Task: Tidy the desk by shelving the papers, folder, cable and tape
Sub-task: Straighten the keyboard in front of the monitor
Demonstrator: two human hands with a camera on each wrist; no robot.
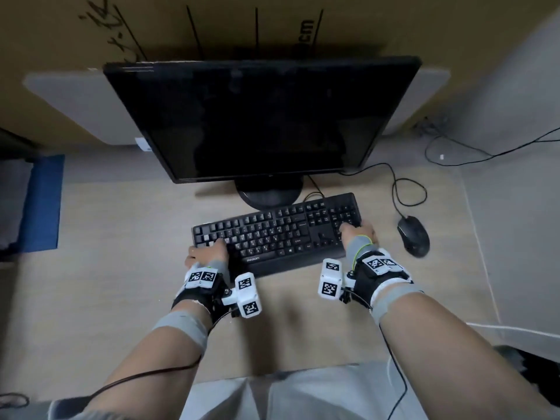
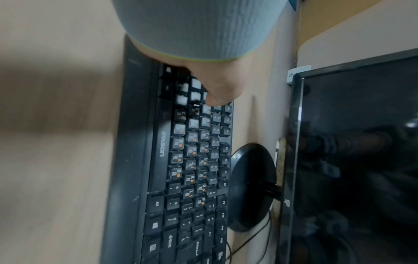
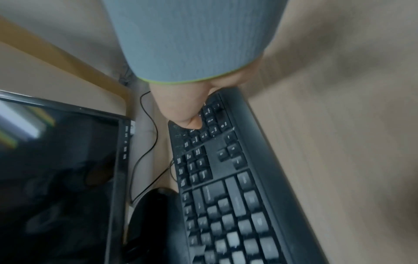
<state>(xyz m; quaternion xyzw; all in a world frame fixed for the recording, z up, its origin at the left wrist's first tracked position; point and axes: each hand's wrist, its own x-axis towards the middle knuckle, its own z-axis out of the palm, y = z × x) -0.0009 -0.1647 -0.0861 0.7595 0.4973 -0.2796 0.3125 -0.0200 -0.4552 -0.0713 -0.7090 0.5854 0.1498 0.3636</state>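
Note:
A black keyboard lies slightly askew on the wooden desk in front of the monitor. My left hand grips its left end, thumb on the keys and fingers curled round the edge. At the right end my right hand grips the same way, thumb on the number pad. In the left wrist view the thumb presses on the keyboard; in the right wrist view the thumb lies on the keyboard. No papers or tape show. A flat blue sheet or folder lies at the far left.
A dark monitor on a round stand fills the back of the desk. A black mouse with a looping cable sits right of the keyboard. Brown cardboard stands behind. Another black cable trails at the right.

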